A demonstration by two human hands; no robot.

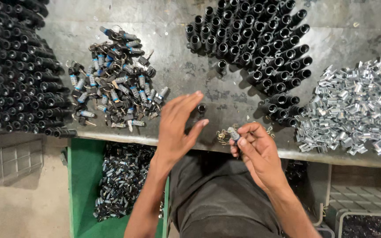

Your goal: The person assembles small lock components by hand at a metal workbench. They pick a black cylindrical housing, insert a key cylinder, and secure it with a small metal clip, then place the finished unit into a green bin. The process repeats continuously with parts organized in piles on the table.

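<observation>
Left hand [178,128] open, fingers straight and held together, thumb apart, palm facing right, tilted up and forward; holds nothing. Bare left forearm runs up from bottom centre-left. Right hand [254,152] curled, thumb and fingertips [242,142] pinched together near its top left, back of hand toward camera. Bare right forearm comes in from bottom right. Hands near each other, not touching.
</observation>
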